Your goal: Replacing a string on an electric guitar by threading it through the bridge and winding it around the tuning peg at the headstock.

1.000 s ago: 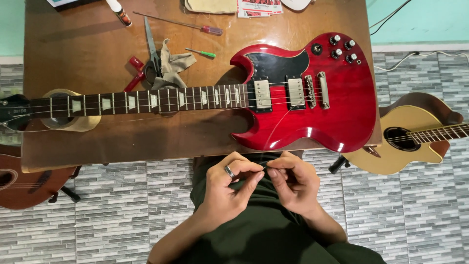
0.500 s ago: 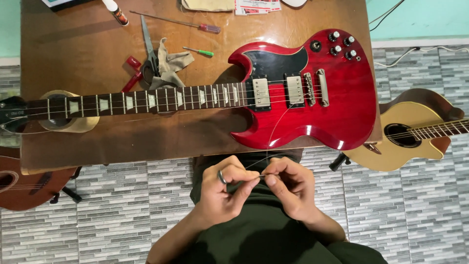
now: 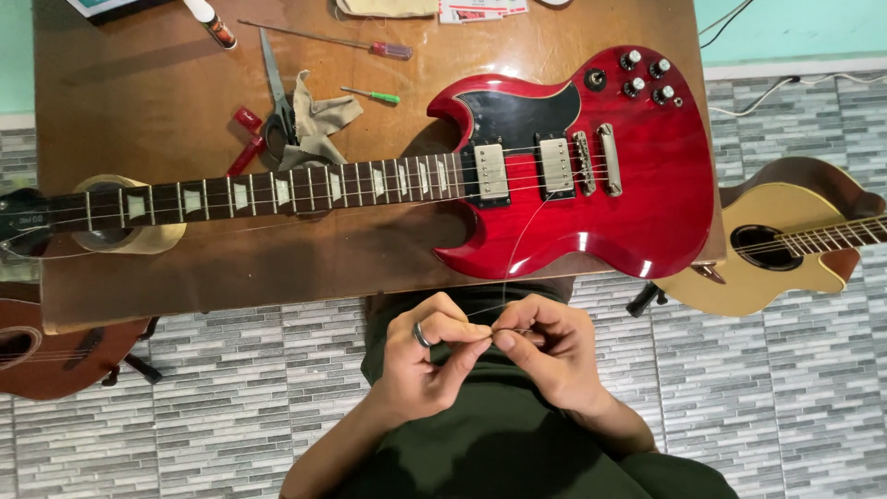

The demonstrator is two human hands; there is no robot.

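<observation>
Wooden table (image 3: 139, 120) over grey tiled floor: red electric guitar (image 3: 591, 212) lies along its near edge, body at the right end, with scissors (image 3: 274, 102), a grey cloth (image 3: 319, 125) and two screwdrivers toward the far edge; no containers visible. Left hand (image 3: 430, 365), ring on one finger, and right hand (image 3: 550, 356), both below the near edge, fingers curled, fingertips pinching a thin guitar string (image 3: 517, 249) running up to the body. Since half a second ago, both hands remain pinched together, barely shifted.
</observation>
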